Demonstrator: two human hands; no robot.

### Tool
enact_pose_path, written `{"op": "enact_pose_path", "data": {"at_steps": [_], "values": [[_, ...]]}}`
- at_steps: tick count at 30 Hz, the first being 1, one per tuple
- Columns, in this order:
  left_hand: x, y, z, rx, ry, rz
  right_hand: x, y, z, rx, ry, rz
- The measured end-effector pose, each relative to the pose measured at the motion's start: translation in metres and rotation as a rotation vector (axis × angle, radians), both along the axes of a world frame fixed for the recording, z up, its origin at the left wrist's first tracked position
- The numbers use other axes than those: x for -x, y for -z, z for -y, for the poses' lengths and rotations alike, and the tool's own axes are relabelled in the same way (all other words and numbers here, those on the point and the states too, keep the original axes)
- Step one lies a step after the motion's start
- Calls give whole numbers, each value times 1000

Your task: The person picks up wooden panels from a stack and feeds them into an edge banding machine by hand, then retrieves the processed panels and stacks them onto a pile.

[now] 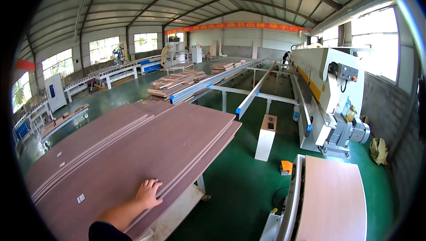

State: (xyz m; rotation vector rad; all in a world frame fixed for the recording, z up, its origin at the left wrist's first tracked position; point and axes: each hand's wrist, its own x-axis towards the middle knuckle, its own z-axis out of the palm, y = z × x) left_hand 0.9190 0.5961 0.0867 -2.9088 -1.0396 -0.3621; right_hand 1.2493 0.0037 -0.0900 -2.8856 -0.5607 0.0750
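Note:
My left hand (149, 194) lies on the top brown board (146, 148) of a stack, close to its right long edge. Its fingers are a little bent and apart, and they seem to rest on the surface rather than grip it. A dark sleeve covers the arm behind it. The board is large and flat, with a small white label (80, 198) near its lower left. Other brown boards (100, 119) are piled along its left side. My right hand is out of view.
A pale board (333, 196) lies on a roller stand at the lower right. Beyond stand an orange box-like thing (286, 167), a white pedestal (266, 139) with a dark object on top, long rails (255, 91) and a large machine (328, 77). A person (286, 57) is far back.

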Motion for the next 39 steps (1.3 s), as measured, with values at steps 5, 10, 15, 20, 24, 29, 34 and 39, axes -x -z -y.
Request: {"op": "enact_pose_path", "data": {"at_steps": [5,10,15,20,24,29,34,39], "values": [[0,3,-4,-3,7,5,1,-1,-2,-14,-5,6],[1,5,-5,-2,-3,1,-2,7,-1,-51,-5,16],[1,10,-8,-5,6,3,-1,1,-4,-53,14,-16],[0,13,-11,-19,19,11,2,-12,-10,-46,39,-34],[1,15,-13,-31,24,21,5,-17,-11,-59,44,-48],[2,16,-15,-30,43,33,3,-9,-11,-50,49,-22],[5,20,-15,1,25,15,1,-4,-9,-36,28,-18],[2,2,0,37,32,31,3,-7,-10,-52,61,-46]]}}
